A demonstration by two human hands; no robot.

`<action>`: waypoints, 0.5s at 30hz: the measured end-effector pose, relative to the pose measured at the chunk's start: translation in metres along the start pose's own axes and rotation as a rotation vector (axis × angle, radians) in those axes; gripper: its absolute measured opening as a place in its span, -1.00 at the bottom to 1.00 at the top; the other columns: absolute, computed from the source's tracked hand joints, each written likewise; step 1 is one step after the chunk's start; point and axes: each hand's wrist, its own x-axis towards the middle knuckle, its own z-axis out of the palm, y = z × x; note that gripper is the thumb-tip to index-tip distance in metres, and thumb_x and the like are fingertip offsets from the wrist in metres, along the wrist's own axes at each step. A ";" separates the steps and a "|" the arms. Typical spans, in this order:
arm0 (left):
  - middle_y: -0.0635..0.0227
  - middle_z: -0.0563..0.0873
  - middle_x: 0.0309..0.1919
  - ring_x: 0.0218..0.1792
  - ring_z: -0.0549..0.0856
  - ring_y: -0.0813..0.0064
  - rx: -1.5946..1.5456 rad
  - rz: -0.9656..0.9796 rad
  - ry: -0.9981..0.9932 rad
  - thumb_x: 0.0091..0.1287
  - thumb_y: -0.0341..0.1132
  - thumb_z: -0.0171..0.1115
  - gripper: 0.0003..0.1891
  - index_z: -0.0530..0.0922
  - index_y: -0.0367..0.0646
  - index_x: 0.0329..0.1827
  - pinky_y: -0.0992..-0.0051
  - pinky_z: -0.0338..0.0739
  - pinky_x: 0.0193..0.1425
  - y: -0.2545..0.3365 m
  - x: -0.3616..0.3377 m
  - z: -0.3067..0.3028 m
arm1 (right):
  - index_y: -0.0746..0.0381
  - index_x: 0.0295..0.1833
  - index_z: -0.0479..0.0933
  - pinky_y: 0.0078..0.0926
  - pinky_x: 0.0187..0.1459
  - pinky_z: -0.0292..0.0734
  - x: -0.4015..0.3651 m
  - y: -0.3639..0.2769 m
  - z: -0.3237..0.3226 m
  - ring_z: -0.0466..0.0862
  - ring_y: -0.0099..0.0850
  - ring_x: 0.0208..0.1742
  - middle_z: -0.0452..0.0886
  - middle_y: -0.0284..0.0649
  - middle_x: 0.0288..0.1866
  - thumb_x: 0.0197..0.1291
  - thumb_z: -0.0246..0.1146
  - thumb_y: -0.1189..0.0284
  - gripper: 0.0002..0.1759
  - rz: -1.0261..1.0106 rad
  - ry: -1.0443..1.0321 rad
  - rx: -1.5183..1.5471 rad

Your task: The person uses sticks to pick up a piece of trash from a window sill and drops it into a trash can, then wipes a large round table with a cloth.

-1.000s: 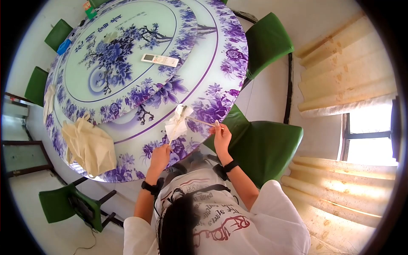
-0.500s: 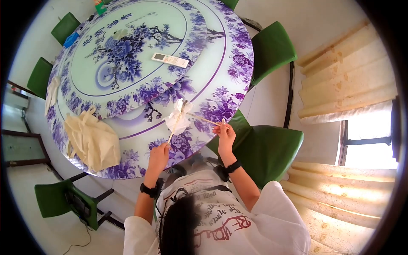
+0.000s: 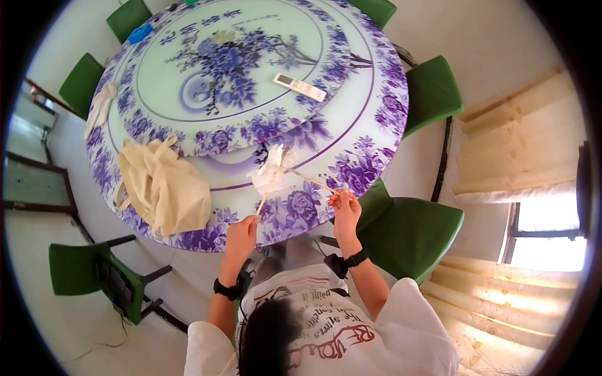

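Note:
My left hand (image 3: 241, 238) is closed around the lower end of a thin light stick (image 3: 268, 190) at the near edge of the table. The stick's upper end reaches a crumpled white tissue (image 3: 266, 172). Pinched in my right hand (image 3: 344, 207) is another thin stick (image 3: 311, 180), which slants up and left, its tip at the tissue's right side. Whether the tips grip the tissue is too small to tell.
The round floral table (image 3: 238, 182) carries a raised turntable (image 3: 169, 135) with a white remote (image 3: 300, 87). A beige cloth bag (image 3: 164, 188) lies left, a pale cloth (image 3: 100, 109) beyond it, and a blue box (image 3: 140, 34) far left. Green chairs (image 3: 411, 235) surround the table.
The view has shifted, so the table appears farther right. Both hands keep their sticks, and the right stick's tip now sits slightly lower beside the tissue, which looks narrower at its top.

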 end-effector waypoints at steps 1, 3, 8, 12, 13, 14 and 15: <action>-0.04 0.58 -0.56 -0.50 0.58 -0.08 -0.016 -0.012 0.016 0.34 -0.32 0.07 -0.82 0.57 -0.25 -0.25 0.15 0.42 -0.45 -0.006 -0.006 -0.003 | 0.34 -0.17 0.46 -0.49 -0.26 0.52 -0.004 0.004 0.004 0.56 -0.44 -0.42 0.59 -0.17 -0.39 0.37 0.09 0.39 -0.79 0.012 -0.024 0.029; -0.06 0.57 -0.55 -0.48 0.58 -0.08 -0.042 -0.029 0.061 0.34 -0.33 0.08 -0.82 0.57 -0.26 -0.24 0.16 0.41 -0.45 -0.019 -0.012 -0.012 | 0.32 -0.21 0.45 -0.48 -0.26 0.51 -0.008 0.010 0.020 0.56 -0.42 -0.40 0.58 -0.18 -0.40 0.37 0.09 0.40 -0.81 0.038 -0.083 0.046; -0.07 0.56 -0.53 -0.48 0.57 -0.08 -0.083 -0.131 0.237 0.32 -0.35 0.09 -0.83 0.57 -0.28 -0.23 0.20 0.38 -0.48 -0.041 -0.035 -0.041 | 0.30 -0.23 0.44 -0.48 -0.29 0.50 -0.015 0.027 0.073 0.55 -0.44 -0.40 0.57 -0.19 -0.41 0.38 0.07 0.40 -0.82 0.090 -0.267 0.036; -0.03 0.54 -0.58 -0.54 0.54 -0.04 -0.171 -0.262 0.260 0.30 -0.37 0.11 -0.86 0.58 -0.26 -0.23 0.23 0.36 -0.50 -0.064 -0.055 -0.076 | 0.30 -0.23 0.46 -0.47 -0.30 0.50 -0.043 0.034 0.124 0.55 -0.45 -0.43 0.57 -0.22 -0.45 0.38 0.07 0.38 -0.79 0.083 -0.309 -0.049; -0.02 0.53 -0.59 -0.55 0.54 -0.04 -0.176 -0.286 0.258 0.30 -0.37 0.11 -0.86 0.58 -0.25 -0.23 0.24 0.35 -0.51 -0.074 -0.059 -0.087 | 0.31 -0.23 0.47 -0.47 -0.30 0.50 -0.052 0.038 0.140 0.55 -0.45 -0.43 0.57 -0.22 -0.45 0.38 0.07 0.37 -0.79 0.087 -0.307 -0.047; 0.00 0.52 -0.62 -0.58 0.53 -0.01 -0.176 -0.255 0.284 0.31 -0.38 0.10 -0.86 0.59 -0.23 -0.22 0.26 0.35 -0.52 -0.084 -0.062 -0.098 | 0.31 -0.22 0.48 -0.48 -0.30 0.50 -0.062 0.043 0.156 0.54 -0.45 -0.44 0.57 -0.22 -0.46 0.38 0.07 0.37 -0.78 0.078 -0.289 -0.022; 0.00 0.52 -0.62 -0.58 0.53 -0.01 -0.174 -0.255 0.292 0.31 -0.38 0.10 -0.86 0.59 -0.23 -0.22 0.26 0.35 -0.52 -0.096 -0.064 -0.111 | 0.31 -0.21 0.48 -0.48 -0.30 0.50 -0.072 0.049 0.171 0.54 -0.46 -0.44 0.57 -0.22 -0.46 0.38 0.07 0.36 -0.78 0.051 -0.329 -0.019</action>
